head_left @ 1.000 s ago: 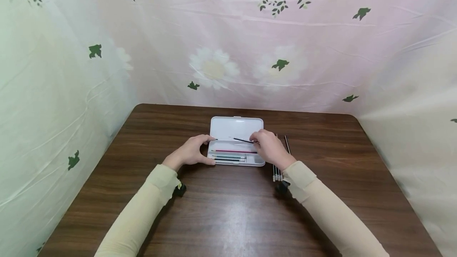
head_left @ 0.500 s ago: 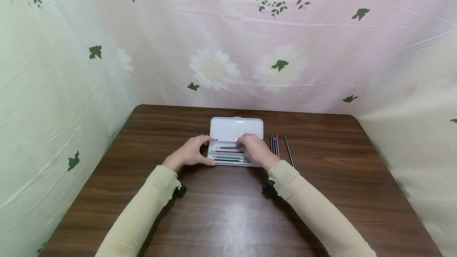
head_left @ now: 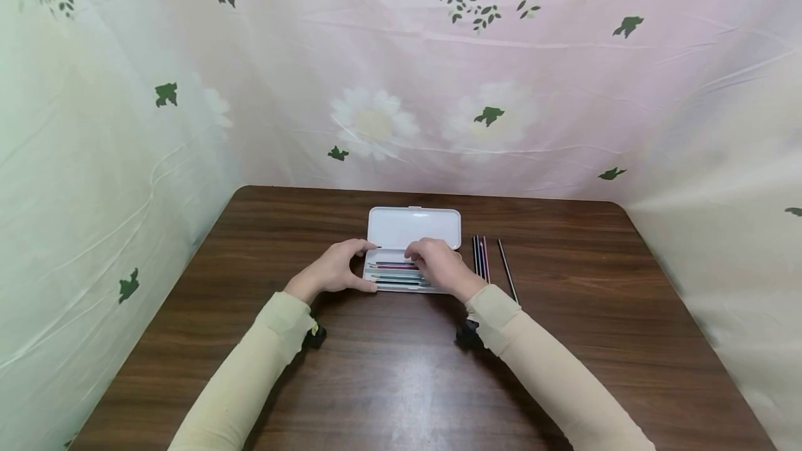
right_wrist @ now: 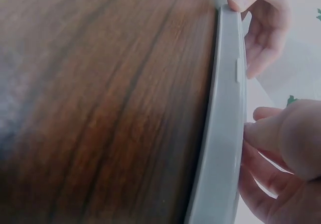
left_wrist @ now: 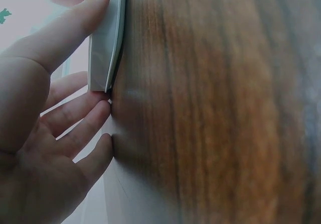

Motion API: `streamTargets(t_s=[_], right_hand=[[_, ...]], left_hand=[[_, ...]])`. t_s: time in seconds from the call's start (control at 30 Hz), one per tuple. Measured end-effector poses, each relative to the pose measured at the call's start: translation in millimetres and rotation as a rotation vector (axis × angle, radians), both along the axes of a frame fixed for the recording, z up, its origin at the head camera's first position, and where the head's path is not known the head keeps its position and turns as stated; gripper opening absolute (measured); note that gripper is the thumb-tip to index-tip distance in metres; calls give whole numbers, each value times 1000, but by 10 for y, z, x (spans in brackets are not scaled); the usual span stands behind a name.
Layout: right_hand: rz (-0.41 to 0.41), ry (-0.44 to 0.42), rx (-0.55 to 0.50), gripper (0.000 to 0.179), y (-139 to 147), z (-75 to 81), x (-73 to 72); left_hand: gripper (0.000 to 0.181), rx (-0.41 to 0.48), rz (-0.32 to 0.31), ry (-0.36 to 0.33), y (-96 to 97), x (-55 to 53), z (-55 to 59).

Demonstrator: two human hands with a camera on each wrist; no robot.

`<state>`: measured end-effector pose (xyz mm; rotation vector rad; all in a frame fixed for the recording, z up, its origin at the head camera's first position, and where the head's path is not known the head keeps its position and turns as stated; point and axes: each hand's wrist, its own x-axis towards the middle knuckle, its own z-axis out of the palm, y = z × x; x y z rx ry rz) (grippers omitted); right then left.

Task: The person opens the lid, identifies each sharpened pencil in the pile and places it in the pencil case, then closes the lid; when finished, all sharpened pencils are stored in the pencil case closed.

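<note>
A white pencil case [head_left: 414,228] lies with its lid raised toward the back of the table. Several pencils [head_left: 390,267], one of them red, lie lengthwise in its tray. My left hand [head_left: 335,268] holds the case's left end, thumb at the front edge and fingers at the back. In the left wrist view the left thumb [left_wrist: 75,25] presses the case's side wall [left_wrist: 106,48]. Over the right part of the tray is my right hand [head_left: 441,264], its fingertips above the pencils and loosely bent. In the right wrist view these fingers [right_wrist: 266,171] dip behind the case's front wall [right_wrist: 223,113].
To the right of the case several dark and reddish pencils [head_left: 480,256] lie side by side, and a single dark pencil [head_left: 508,270] lies farther right. The brown wooden table [head_left: 401,374] meets a floral cloth backdrop [head_left: 376,54] behind.
The right hand has carried a dark pencil leftward into the tray, where it lies beside the red one, and its fingertips have come off it. The left hand stays on the case.
</note>
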<state>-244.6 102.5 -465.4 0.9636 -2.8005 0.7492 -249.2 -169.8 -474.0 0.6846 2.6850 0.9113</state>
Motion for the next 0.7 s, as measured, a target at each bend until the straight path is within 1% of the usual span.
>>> streamTargets(t_s=[0.2, 0.33, 0.43, 0.6, 0.7], right_hand=[[-6, 45, -66, 18, 187, 74, 122], [-38, 72, -101, 19, 412, 132, 216], [-73, 81, -126, 19, 595, 151, 260], [-136, 96, -151, 20, 881, 113, 319], [-165, 91, -133, 20, 1011, 61, 352]], left_hand=[[89, -3, -4, 10, 2, 6, 13], [88, -6, -2, 18, -1, 21, 28], [88, -12, 6, 15, -10, 26, 32], [88, -11, 4, 10, 1, 21, 31], [89, -9, 3, 3, 13, 19, 27]])
